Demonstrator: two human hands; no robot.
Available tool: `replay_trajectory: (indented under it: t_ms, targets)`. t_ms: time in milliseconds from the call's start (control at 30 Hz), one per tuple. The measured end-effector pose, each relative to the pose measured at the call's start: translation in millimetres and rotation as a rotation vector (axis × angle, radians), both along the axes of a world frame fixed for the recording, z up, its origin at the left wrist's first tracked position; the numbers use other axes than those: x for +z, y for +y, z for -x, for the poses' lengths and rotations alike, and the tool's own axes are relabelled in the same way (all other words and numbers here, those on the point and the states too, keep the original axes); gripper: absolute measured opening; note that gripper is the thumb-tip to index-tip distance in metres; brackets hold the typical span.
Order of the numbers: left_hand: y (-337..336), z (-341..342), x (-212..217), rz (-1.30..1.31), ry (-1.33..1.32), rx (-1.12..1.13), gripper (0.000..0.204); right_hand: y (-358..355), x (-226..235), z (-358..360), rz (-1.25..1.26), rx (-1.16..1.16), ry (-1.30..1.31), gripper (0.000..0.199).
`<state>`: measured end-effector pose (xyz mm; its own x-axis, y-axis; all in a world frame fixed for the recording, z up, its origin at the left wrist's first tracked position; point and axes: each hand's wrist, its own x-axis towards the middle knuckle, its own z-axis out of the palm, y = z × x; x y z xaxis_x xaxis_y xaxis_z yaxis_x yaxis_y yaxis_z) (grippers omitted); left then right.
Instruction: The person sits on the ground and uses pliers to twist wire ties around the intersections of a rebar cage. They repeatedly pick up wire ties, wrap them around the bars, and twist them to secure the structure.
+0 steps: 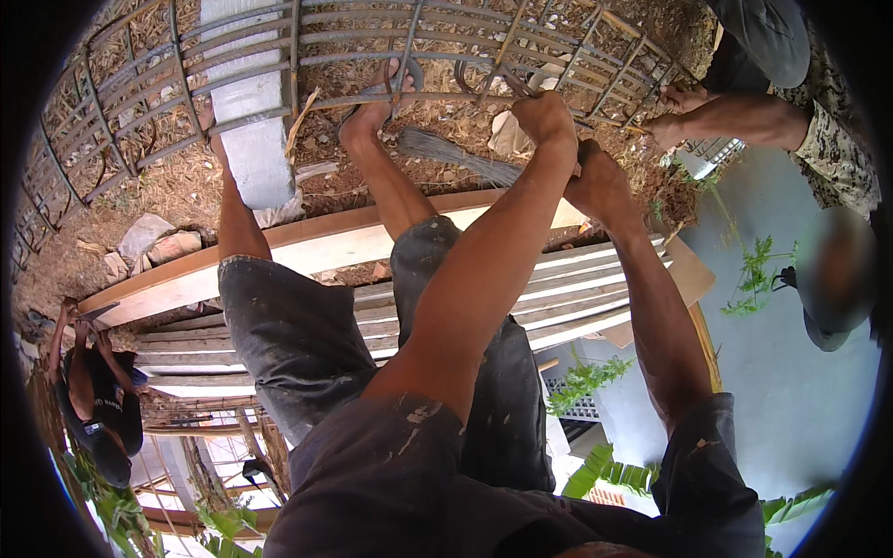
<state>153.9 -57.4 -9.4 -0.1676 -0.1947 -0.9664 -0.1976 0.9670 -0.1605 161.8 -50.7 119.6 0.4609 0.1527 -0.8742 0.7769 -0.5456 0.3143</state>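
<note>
My left hand (pixel 545 115) is a closed fist at a crossing of the rusty rebar cage (pixel 279 46), gripping a dark metal piece that looks like a small tying tool (pixel 517 86). Just below and to its right, my right hand (pixel 600 181) is closed. A grey bundle of thin wire (pixel 451 156) runs leftward from behind my left forearm toward that hand. My knees in dark stained shorts fill the middle. My sandalled foot (pixel 372 110) rests on a bar of the cage.
A grey concrete block (pixel 249 112) lies under the cage on straw-covered dirt. Wooden planks (pixel 307 246) run under my legs. Another person's hands (pixel 672 128), with a camouflage sleeve, hold the cage at upper right. A third person (pixel 98 409) stands at lower left.
</note>
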Motion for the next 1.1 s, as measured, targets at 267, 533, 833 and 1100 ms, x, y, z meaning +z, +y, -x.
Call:
replay_trajectory:
  t_ms: [267,533,833,1100]
  targets:
    - [32,15,17,0.144,-0.002,-0.327,0.025,-56,-36,-24,0.190,-0.252,0.244,0.042]
    - [31,51,40,-0.016,0.091,-0.674,0.046,-40,-12,44,-0.122,-1.518,0.412,0.021]
    - [48,205,26,-1.106,0.173,-1.038,0.050,-51,19,70,0.033,-1.413,0.813,0.046]
    - [133,319,97,-0.470,-0.112,-0.568,0.041,-8,-96,141,-0.757,-0.458,0.084,0.056]
